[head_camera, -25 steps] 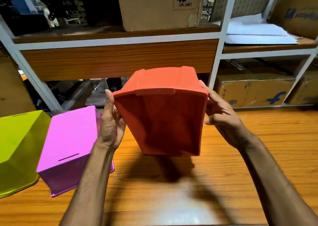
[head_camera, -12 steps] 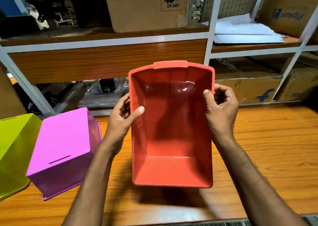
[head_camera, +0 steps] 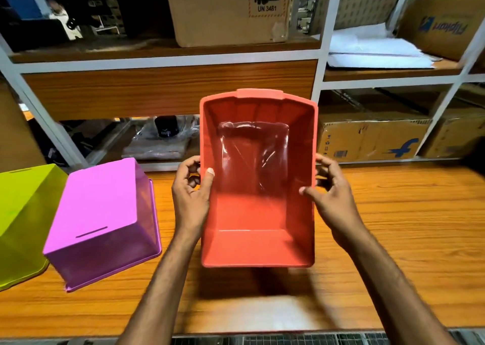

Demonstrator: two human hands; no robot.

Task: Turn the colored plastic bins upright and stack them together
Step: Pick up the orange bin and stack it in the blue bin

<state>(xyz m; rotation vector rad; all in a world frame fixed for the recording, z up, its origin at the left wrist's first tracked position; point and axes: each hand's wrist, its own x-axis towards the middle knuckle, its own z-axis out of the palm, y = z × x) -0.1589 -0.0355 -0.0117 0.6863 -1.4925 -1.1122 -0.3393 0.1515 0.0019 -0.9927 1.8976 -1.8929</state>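
Note:
An orange-red plastic bin [head_camera: 258, 247] is held over the wooden table, its open mouth facing up toward me. My left hand [head_camera: 190, 195] grips its left rim, thumb inside the wall. My right hand [head_camera: 330, 197] holds the right rim with fingers spread along the edge. A pink bin [head_camera: 102, 221] lies upside down on the table to the left, bottom up. A lime-green bin [head_camera: 21, 221] sits upside down at the far left, partly cut off by the frame.
The wooden table [head_camera: 406, 226] extends to the right of the bins. Behind it stands a white metal shelf rack [head_camera: 325, 76] holding cardboard boxes [head_camera: 228, 11], papers and bagged items. Brown boxes [head_camera: 372, 139] fill the lower right shelf.
The orange-red bin has been rotated from mouth tilted down and away to mouth facing up. Both hands have shifted along its side rims.

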